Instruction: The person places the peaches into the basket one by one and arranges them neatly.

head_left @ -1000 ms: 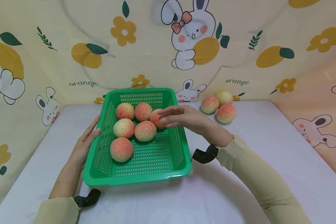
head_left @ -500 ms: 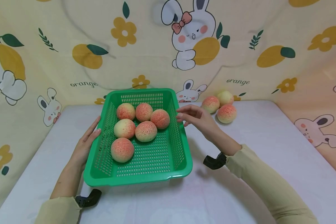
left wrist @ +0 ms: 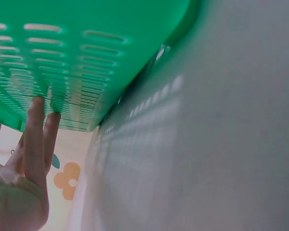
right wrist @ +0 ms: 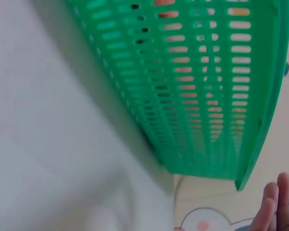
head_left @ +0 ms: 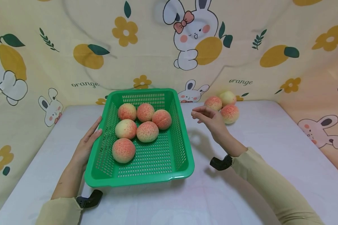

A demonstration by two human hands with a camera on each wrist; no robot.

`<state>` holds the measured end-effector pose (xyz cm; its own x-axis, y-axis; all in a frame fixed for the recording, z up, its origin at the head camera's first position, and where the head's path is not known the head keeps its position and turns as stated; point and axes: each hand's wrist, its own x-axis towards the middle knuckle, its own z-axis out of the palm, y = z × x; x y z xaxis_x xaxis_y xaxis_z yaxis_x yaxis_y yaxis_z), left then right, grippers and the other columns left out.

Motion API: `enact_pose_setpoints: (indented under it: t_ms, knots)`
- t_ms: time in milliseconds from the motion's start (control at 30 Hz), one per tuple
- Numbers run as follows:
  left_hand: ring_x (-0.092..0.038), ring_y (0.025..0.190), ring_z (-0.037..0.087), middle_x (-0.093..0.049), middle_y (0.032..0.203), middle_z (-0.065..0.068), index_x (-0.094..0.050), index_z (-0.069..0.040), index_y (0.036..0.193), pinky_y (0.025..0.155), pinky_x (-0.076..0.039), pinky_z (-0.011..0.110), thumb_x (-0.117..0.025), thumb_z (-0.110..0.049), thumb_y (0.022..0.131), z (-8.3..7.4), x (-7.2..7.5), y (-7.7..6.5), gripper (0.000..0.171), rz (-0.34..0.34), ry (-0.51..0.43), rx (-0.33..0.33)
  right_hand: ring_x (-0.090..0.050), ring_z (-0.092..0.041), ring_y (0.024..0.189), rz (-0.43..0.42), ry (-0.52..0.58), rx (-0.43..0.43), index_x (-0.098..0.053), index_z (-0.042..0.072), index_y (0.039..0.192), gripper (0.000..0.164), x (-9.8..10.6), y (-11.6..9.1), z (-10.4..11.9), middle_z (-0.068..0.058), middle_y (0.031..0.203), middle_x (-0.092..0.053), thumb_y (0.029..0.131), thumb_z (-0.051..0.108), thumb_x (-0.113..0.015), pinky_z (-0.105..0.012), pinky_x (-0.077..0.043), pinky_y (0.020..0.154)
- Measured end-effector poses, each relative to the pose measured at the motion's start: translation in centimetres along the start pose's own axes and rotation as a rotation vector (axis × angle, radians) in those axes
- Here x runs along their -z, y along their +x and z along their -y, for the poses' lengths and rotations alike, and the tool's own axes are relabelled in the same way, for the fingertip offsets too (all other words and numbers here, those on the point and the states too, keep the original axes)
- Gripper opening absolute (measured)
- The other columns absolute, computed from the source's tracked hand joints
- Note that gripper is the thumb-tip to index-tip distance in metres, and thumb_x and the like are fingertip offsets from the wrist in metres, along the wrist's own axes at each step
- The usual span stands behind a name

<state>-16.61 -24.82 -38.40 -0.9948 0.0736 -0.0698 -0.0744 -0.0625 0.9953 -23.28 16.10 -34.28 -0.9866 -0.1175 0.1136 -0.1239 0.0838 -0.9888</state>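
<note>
A green slotted plastic basket (head_left: 181,140) stands left of centre in the head view, several red-and-yellow peaches (head_left: 147,131) lying inside it. Along its left side rests my left hand (head_left: 83,148). In the left wrist view, the straight fingers (left wrist: 35,139) reach the basket's slotted outer wall. My right hand (head_left: 214,123) hovers over the table right of the basket, fingers loosely bent and nothing held. Just beyond it sit three more peaches: a red-speckled one (head_left: 229,113), another partly covered by the hand (head_left: 213,102), and a paler one (head_left: 227,97) behind.
A white cloth (head_left: 270,150) covers the table. Behind it hangs a cream curtain (head_left: 146,62) printed with rabbits, oranges and flowers. Each wrist wears a black camera mount, the right one (head_left: 221,162) close above the cloth.
My right hand has drawn back from over the peaches in the basket, crossing the right rim toward the three peaches outside. My left hand and the basket stay in place.
</note>
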Motion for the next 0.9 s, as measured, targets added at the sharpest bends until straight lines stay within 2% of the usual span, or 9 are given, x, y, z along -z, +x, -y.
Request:
enact_pose_setpoints:
  t_ms: [133, 333, 433, 533, 600, 700, 800, 900]
  knots:
    - [-0.052, 0.110, -0.005, -0.006, 0.162, -0.004, -0.023, -0.043, 0.150, 0.081, -0.054, 0.018, -0.046, -0.038, 0.101, 0.0, 0.0, 0.0, 0.055, -0.002, 0.012, 0.000, -0.061, -0.005, 0.086, -0.049, 0.001, -0.050, -0.066, 0.022, 0.094, 0.004, 0.7, 0.1, -0.6, 0.014, 0.086, -0.067, 0.090, 0.022, -0.068, -0.021, -0.049, 0.074]
    - [-0.054, 0.108, -0.006, -0.005, 0.162, -0.004, -0.022, -0.043, 0.151, 0.079, -0.055, 0.019, -0.046, -0.037, 0.102, 0.0, 0.0, 0.0, 0.055, -0.010, 0.005, 0.008, -0.058, -0.005, 0.092, -0.117, -0.046, -0.112, -0.065, 0.021, 0.097, 0.010, 1.7, 0.3, -1.3, 0.018, 0.090, -0.065, 0.090, 0.027, -0.068, -0.021, -0.046, 0.080]
    - [-0.054, 0.107, -0.006, -0.005, 0.163, -0.003, -0.022, -0.043, 0.150, 0.079, -0.055, 0.019, -0.046, -0.036, 0.102, 0.0, 0.0, 0.0, 0.055, -0.010, -0.001, 0.008, -0.057, -0.004, 0.094, -0.157, -0.066, -0.144, -0.065, 0.019, 0.102, 0.017, 2.1, 0.4, -1.6, 0.020, 0.091, -0.064, 0.089, 0.030, -0.069, -0.023, -0.045, 0.087]
    - [-0.053, 0.108, -0.006, -0.005, 0.163, -0.003, -0.022, -0.044, 0.150, 0.080, -0.054, 0.019, -0.046, -0.038, 0.101, 0.0, 0.0, 0.0, 0.055, -0.009, 0.003, 0.007, -0.056, -0.003, 0.097, -0.186, -0.092, -0.156, -0.063, 0.011, 0.113, 0.034, 2.5, 0.5, -2.0, 0.019, 0.095, -0.062, 0.088, 0.033, -0.070, -0.026, -0.043, 0.095]
    - [-0.053, 0.109, -0.006, -0.005, 0.163, -0.003, -0.023, -0.043, 0.150, 0.081, -0.054, 0.019, -0.046, -0.038, 0.101, 0.0, 0.0, 0.1, 0.055, -0.007, 0.004, 0.002, -0.055, -0.005, 0.100, -0.212, -0.139, -0.142, -0.060, 0.005, 0.120, 0.044, 2.7, 0.5, -2.2, 0.016, 0.100, -0.062, 0.088, 0.033, -0.070, -0.025, -0.043, 0.095]
    - [-0.052, 0.110, -0.006, -0.004, 0.163, -0.003, -0.022, -0.042, 0.151, 0.082, -0.054, 0.019, -0.046, -0.037, 0.101, 0.0, 0.0, 0.1, 0.055, 0.000, -0.002, -0.006, -0.052, -0.014, 0.109, -0.272, -0.218, -0.105, -0.058, 0.000, 0.125, 0.050, 3.0, 0.6, -2.6, 0.003, 0.111, -0.062, 0.087, 0.030, -0.071, -0.025, -0.040, 0.095]
    - [-0.051, 0.111, -0.005, -0.004, 0.163, -0.003, -0.023, -0.042, 0.151, 0.082, -0.054, 0.019, -0.046, -0.037, 0.101, 0.0, -0.1, 0.0, 0.055, 0.004, -0.005, -0.011, -0.044, -0.021, 0.124, -0.328, -0.277, -0.081, -0.059, 0.000, 0.124, 0.047, 3.3, 0.6, -2.8, -0.009, 0.127, -0.057, 0.086, 0.025, -0.072, -0.034, -0.036, 0.104]
    - [-0.051, 0.111, -0.005, -0.004, 0.163, -0.004, -0.023, -0.042, 0.150, 0.082, -0.054, 0.018, -0.045, -0.037, 0.102, 0.1, 0.0, 0.0, 0.054, 0.004, -0.005, -0.010, -0.036, -0.024, 0.133, -0.358, -0.305, -0.074, -0.059, 0.000, 0.126, 0.047, 3.7, 0.7, -2.9, -0.013, 0.138, -0.052, 0.086, 0.023, -0.072, -0.045, -0.028, 0.112]
